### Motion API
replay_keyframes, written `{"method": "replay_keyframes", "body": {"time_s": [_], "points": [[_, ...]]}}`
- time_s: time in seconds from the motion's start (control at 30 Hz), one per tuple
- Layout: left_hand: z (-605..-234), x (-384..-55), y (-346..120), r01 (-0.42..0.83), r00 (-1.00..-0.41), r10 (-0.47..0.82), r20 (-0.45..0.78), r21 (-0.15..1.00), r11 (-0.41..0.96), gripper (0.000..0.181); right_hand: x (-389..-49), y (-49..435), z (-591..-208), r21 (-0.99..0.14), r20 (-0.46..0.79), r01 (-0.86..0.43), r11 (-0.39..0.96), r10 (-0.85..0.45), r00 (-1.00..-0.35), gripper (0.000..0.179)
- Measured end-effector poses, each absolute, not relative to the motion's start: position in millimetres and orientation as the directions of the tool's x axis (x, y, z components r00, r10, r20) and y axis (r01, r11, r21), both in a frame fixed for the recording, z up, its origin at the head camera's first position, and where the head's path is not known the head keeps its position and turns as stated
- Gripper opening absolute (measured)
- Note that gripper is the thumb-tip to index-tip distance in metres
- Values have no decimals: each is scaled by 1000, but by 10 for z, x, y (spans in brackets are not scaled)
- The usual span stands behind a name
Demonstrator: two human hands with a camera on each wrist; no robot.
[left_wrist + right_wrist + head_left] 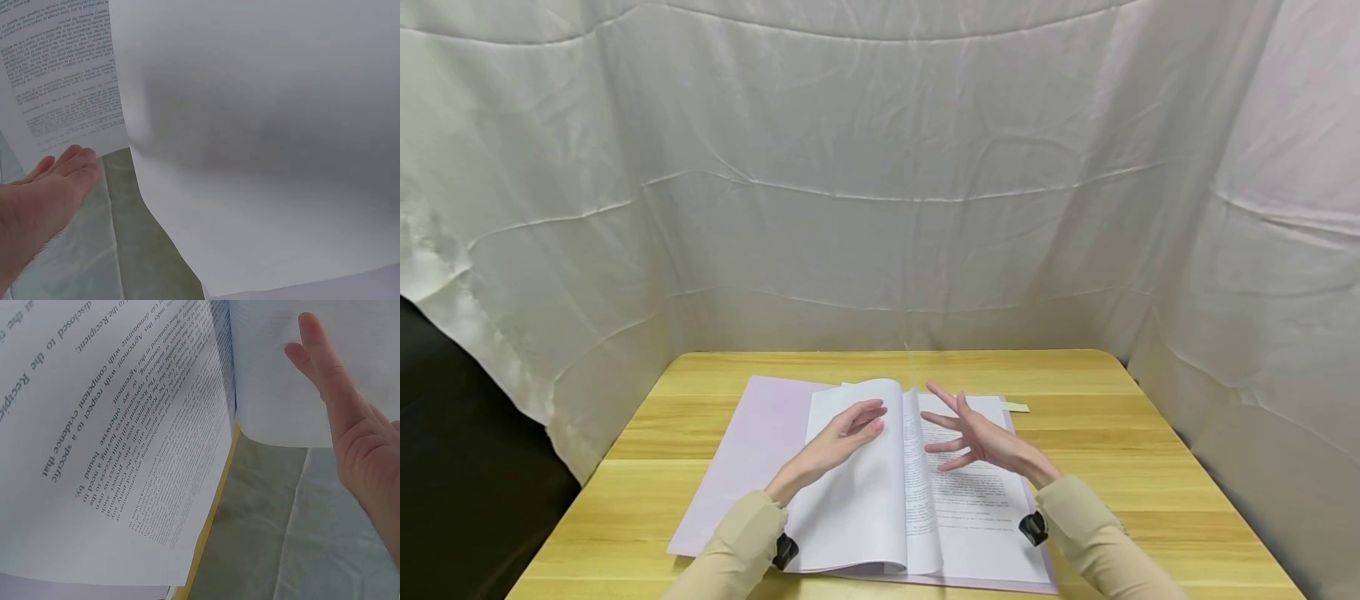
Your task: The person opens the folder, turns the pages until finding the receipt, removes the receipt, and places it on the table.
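Observation:
A lilac folder [741,450] lies open on the table, with loose white pages inside. Its left half bears a blank-faced sheet [850,517] that curls upward near the middle. Beside the curl stands a partly raised printed sheet [919,500], and a flat printed page [981,508] lies to the right. My left hand [838,437] hovers by the blank sheet, fingers loosely bent and holding nothing. Over the printed page my right hand [985,437] spreads its fingers, also holding nothing. In the right wrist view, that hand [356,419] shows apart from the large printed sheet [131,456].
A pale tab [1017,407] sticks out past the folder's right edge. Wooden tabletop [1120,467] surrounds the folder. Grey-white curtains [880,208] hang behind and at both sides, and something black [460,467] fills the lower left. Each wrist carries a small black device [1033,527].

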State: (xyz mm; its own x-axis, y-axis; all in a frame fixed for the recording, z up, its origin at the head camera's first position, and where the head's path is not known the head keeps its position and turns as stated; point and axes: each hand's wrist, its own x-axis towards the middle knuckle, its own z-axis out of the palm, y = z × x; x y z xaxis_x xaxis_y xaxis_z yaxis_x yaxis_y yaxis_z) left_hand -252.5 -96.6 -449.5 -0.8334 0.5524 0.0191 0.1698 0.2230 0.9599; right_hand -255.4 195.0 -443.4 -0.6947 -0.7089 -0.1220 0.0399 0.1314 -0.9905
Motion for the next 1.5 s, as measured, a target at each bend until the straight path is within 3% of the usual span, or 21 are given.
{"method": "replay_keyframes", "body": {"time_s": [0.6,1.0,1.13,1.3,1.5], "points": [[-4478,-2544,-941,95,-799,601,8,989,113,63,-2531,1907,-4465,-987,-143,42,157,-710,-690,68],[-4505,-2565,-960,34,-813,582,-8,998,61,61,-2531,1915,-4498,-985,-154,49,167,-701,-696,70],[-4517,-2569,-975,1,-860,509,-32,998,65,58,-2538,1924,-4513,-982,-157,38,185,-685,-711,68],[-4536,-2572,-1001,-53,-940,329,-89,992,116,62,-2552,1957,-4539,-975,-150,1,222,-657,-739,67],[-4609,-2615,-1092,-132,-976,155,-152,982,136,72,-2588,2052,-4589,-964,-131,-40,263,-599,-790,63]]}}
